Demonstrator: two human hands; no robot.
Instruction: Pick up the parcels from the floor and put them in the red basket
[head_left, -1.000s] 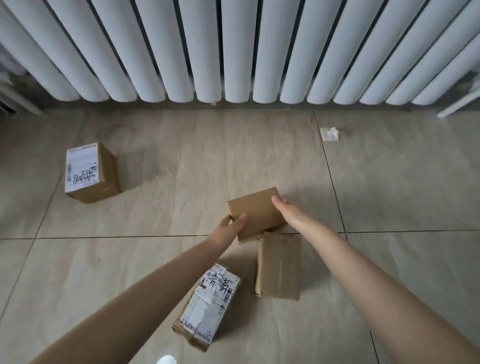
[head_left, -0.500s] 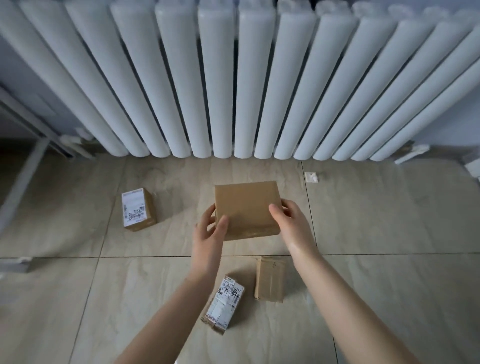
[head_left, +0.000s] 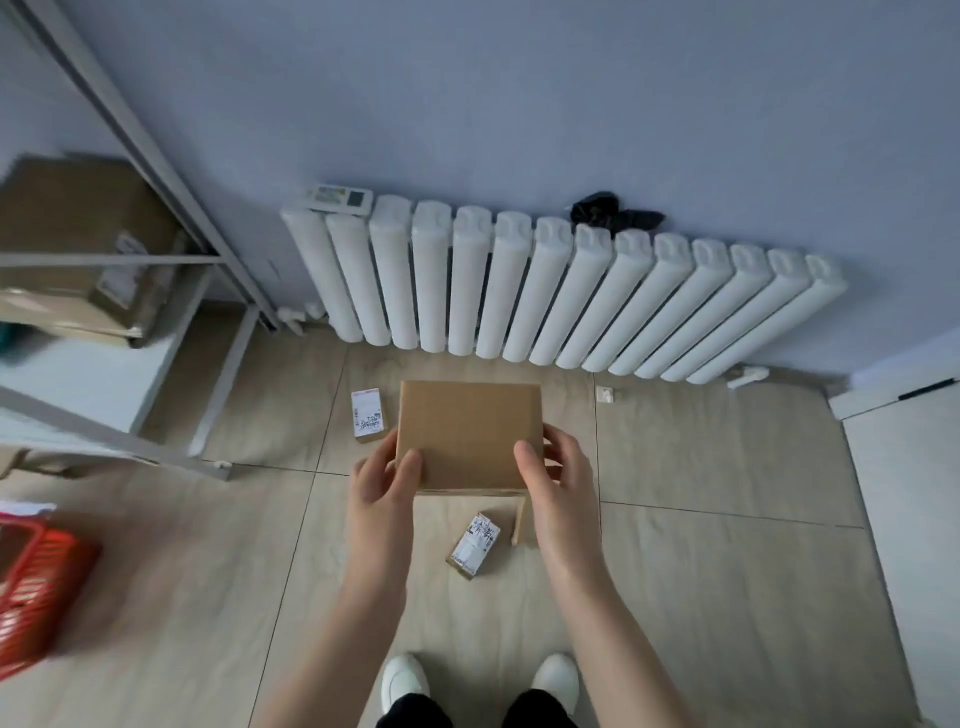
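I hold a plain brown parcel (head_left: 470, 434) in the air in front of me. My left hand (head_left: 382, 480) grips its left edge and my right hand (head_left: 558, 478) grips its right edge, thumbs on top. Below it on the floor lies a small labelled parcel (head_left: 472, 545). Another brown parcel (head_left: 518, 525) shows only as a sliver beside my right hand. A third labelled parcel (head_left: 368, 422) stands on the floor further back, left of the held one. The red basket (head_left: 36, 582) sits blurred at the left edge.
A white radiator (head_left: 545, 291) runs along the blue wall. A grey metal shelf frame (head_left: 171, 291) with a large cardboard box (head_left: 78, 244) stands at the left. A white panel (head_left: 909, 493) lies at the right. My white shoes (head_left: 405, 680) show at the bottom.
I lifted the brown parcel from the floor pile and stood up. The view rose and pulled back, bringing the shelf, wall and red basket into sight.
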